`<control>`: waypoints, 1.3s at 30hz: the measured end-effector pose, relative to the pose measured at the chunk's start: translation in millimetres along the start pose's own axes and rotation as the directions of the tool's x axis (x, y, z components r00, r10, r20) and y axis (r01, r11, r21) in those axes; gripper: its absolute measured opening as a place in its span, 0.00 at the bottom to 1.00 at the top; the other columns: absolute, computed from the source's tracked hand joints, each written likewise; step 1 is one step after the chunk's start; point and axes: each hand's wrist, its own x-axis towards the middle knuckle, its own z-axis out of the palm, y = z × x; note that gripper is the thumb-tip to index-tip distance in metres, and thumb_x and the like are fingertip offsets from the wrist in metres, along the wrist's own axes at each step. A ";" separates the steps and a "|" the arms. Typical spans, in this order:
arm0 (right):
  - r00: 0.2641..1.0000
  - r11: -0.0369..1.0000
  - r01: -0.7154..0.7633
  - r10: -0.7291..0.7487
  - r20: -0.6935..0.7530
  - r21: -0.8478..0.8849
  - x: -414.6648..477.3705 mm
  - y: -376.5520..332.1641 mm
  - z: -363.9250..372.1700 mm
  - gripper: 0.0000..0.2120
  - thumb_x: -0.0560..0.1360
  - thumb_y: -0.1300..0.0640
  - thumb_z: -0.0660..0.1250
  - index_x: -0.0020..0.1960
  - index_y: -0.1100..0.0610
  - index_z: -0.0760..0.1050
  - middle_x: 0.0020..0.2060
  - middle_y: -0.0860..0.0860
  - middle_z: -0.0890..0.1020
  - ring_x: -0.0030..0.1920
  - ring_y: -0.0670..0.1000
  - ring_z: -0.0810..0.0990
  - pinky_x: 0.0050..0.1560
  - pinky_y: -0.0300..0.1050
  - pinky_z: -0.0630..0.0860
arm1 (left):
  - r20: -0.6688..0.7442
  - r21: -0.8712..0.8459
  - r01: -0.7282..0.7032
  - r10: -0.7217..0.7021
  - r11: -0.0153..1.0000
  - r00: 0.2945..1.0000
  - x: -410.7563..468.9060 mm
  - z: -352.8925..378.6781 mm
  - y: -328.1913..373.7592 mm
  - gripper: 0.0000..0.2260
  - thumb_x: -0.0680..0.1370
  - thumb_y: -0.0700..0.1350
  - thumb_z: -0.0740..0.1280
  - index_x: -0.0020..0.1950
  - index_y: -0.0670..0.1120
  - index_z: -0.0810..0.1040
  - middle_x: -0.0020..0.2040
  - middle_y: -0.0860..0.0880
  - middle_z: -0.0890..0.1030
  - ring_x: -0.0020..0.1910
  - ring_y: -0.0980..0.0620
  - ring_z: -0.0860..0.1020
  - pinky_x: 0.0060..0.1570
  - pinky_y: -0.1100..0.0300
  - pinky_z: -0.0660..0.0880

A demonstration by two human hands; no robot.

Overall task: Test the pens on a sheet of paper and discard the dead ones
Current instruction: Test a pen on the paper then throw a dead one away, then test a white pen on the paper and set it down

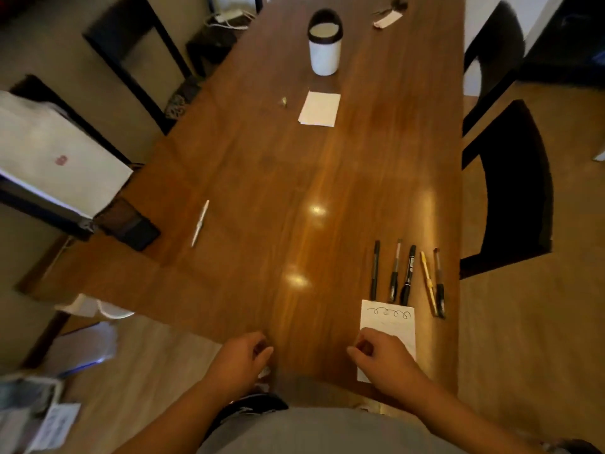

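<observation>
The left hand (242,358) and right hand (384,357) lie loosely curled at the counter's (262,191) near edge, seemingly holding nothing. The right one hides the lower sheet of paper (388,319). Five pens (409,276) lie just beyond it, and a white pen (200,222) lies well apart to the left.

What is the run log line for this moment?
left hand: idle | right hand: over paper | five pens: untouched | white pen: apart
</observation>
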 end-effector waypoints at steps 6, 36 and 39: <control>0.999 1.000 0.003 -0.003 0.049 0.005 42.7 -79.7 46.3 0.06 0.78 0.47 0.66 0.43 0.47 0.76 0.38 0.45 0.81 0.39 0.45 0.80 0.39 0.36 0.75 | -0.046 0.002 -0.018 0.018 1.000 0.999 18.0 -60.4 -72.4 0.06 0.79 0.53 0.65 0.47 0.53 0.78 0.41 0.55 0.79 0.40 0.60 0.77 0.41 0.60 0.76; 0.944 0.959 -0.197 0.130 -0.303 -0.204 301.7 -355.5 150.6 0.22 0.78 0.42 0.62 0.58 0.60 0.73 0.48 0.58 0.82 0.47 0.59 0.81 0.44 0.52 0.80 | 0.086 0.468 -0.225 0.209 0.855 0.974 95.3 -191.3 -213.9 0.29 0.80 0.55 0.61 0.78 0.59 0.52 0.80 0.47 0.47 0.78 0.43 0.45 0.74 0.43 0.47; 0.942 0.954 -0.196 0.119 -0.314 -0.228 311.0 -360.7 149.6 0.22 0.77 0.43 0.64 0.61 0.61 0.71 0.53 0.60 0.81 0.54 0.62 0.80 0.48 0.51 0.78 | 0.075 0.461 -0.231 0.221 0.857 0.972 95.1 -189.9 -215.7 0.29 0.80 0.55 0.62 0.78 0.59 0.53 0.80 0.47 0.47 0.78 0.44 0.45 0.74 0.43 0.46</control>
